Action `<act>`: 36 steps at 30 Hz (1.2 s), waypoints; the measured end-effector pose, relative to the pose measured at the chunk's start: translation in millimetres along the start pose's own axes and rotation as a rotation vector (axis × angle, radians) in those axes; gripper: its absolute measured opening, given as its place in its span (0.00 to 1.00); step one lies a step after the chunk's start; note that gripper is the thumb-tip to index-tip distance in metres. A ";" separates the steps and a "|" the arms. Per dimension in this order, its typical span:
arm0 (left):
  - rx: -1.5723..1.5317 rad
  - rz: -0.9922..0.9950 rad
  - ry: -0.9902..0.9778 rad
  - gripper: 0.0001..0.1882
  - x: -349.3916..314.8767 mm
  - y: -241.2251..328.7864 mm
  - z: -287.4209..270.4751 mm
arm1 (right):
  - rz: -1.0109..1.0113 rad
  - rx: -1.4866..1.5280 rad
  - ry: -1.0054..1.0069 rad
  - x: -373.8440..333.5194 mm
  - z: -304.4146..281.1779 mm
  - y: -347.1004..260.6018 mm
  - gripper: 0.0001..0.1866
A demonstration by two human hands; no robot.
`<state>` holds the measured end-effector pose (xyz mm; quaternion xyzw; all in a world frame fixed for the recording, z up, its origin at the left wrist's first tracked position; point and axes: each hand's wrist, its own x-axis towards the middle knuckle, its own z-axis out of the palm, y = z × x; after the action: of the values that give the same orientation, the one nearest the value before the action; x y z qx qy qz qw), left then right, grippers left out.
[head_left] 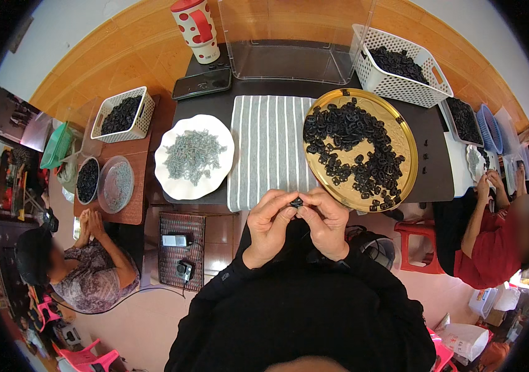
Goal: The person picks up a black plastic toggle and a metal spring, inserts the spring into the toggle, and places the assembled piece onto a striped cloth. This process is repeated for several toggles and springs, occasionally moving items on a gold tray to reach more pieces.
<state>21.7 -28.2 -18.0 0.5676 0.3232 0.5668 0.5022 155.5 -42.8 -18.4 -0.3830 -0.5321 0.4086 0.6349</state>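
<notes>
Between my fingertips, just off the table's front edge, is a small black plastic part [296, 202]. My left hand [268, 228] pinches one side of it, and my right hand [324, 224] pinches the other. Its finer shape is mostly covered by the fingers. A grey-and-white striped cloth [270, 149] lies right beyond the hands. To its right, a round gold tray [408, 149] carries many loose black plastic parts [348, 127]. On the left, a white scalloped plate [164, 177] bears a heap of small silvery metal pieces [193, 155].
A clear plastic box [289, 62] stands at the back, beside a phone [202, 84] and a spotted tumbler [196, 31]. A white basket [410, 90] of black parts is at back right. Co-workers sit left [84, 266] and right [493, 248]. A red stool [418, 245] stands below.
</notes>
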 end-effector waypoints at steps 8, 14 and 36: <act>-0.003 -0.016 -0.042 0.16 0.1 1.6 -2.9 | 0.048 0.110 -0.012 -0.9 1.6 1.9 0.12; 0.067 0.009 -0.046 0.16 1.5 5.0 -3.8 | 0.050 0.055 -0.034 0.8 -0.2 1.1 0.13; 0.109 0.064 0.059 0.12 -2.8 -0.4 4.5 | -0.002 0.049 0.007 -3.7 5.3 7.8 0.09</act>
<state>25.7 -31.6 -18.6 0.5872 0.3500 0.5804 0.4425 149.0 -43.1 -26.1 -0.3680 -0.5201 0.4196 0.6465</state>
